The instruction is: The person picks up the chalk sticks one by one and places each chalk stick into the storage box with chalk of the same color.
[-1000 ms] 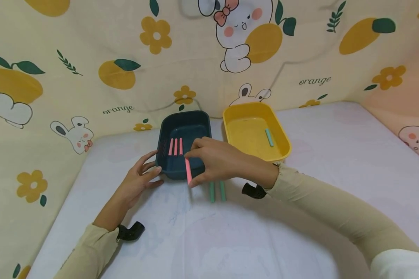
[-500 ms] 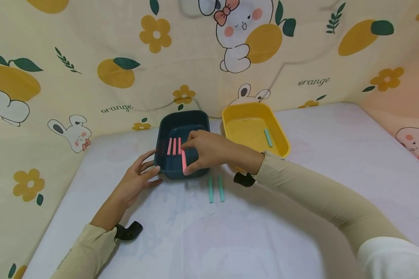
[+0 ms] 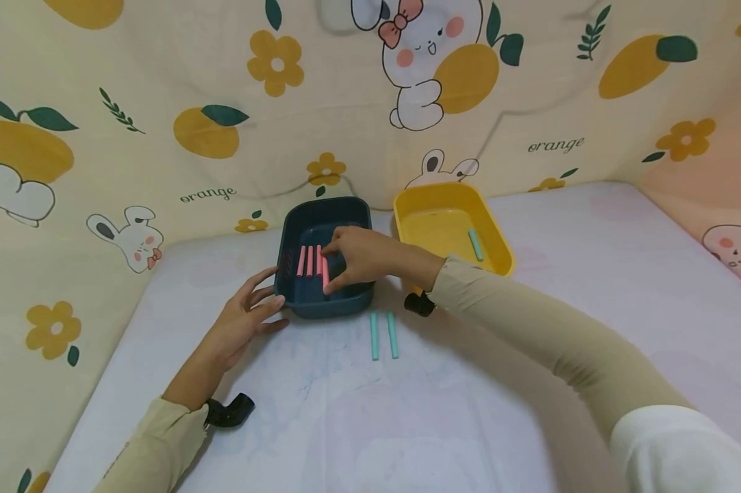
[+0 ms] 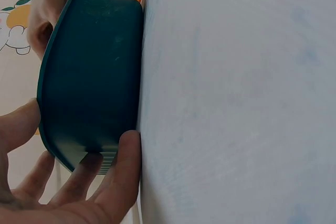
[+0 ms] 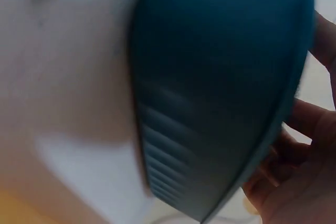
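Observation:
Inside the dark blue tray (image 3: 330,310) my right hand (image 3: 361,257) pinches a slim pink stick (image 3: 325,274) between thumb and fingers, stood lengthwise beside three similar pink sticks (image 3: 310,261) lying in a row. Most of that hand is above the tray's right side. My left hand (image 3: 247,315) touches the tray's near left corner. In the left wrist view, the left thumb (image 4: 21,124) is at the rim and the fingers (image 4: 126,166) lie along the outer wall. The right wrist view shows the tray's outer wall (image 5: 220,77), with the pinched stick hidden.
Two mint green sticks (image 3: 383,335) lie side by side on the white tabletop (image 3: 370,424), in front of the trays. A yellow tray (image 3: 432,229) at the back right holds one mint green stick (image 3: 476,244). Behind stands a printed cloth (image 3: 321,82).
My right hand has carried the pink stick from over the tray's near edge up and left into the tray, beside the other pink sticks. The left hand has stayed at the corner.

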`<state>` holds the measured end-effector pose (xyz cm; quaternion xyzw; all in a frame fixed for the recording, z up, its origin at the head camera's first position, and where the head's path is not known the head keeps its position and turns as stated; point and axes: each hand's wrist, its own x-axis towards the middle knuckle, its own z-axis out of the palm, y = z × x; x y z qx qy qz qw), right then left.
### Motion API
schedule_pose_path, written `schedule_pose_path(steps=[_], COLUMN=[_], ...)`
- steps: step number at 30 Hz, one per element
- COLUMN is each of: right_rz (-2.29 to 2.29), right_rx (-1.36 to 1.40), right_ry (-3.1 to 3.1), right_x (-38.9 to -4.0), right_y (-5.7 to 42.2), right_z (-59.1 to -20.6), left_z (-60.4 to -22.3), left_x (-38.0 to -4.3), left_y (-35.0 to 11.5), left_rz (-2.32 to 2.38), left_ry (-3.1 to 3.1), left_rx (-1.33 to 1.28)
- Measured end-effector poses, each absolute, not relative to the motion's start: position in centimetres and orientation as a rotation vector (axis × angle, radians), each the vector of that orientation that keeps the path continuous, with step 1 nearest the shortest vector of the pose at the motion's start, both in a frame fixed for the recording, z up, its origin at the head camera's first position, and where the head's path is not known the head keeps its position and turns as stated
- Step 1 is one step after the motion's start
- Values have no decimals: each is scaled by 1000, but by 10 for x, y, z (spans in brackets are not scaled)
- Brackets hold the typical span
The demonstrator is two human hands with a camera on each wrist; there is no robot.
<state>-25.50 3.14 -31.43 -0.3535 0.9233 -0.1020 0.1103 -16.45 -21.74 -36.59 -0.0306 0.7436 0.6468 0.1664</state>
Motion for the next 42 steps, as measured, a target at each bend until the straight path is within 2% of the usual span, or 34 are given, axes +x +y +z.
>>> schedule_pose_path(steps=[11, 23, 42], right_rz=[-328, -83, 25], right_rx=[-994, -1000, -986], right_ry=[2699, 2720, 2656], right_x=[-280, -303, -310], right_y=[26, 14, 9], right_z=[-328, -334, -337], left_z=[-364, -364, -363], left_x=[-163, -162, -161], left_y=[-217, -217, -217], left_rz=[1843, 1857, 1862], left_ry=[2117, 2117, 2117], left_rx=[-103, -85, -60])
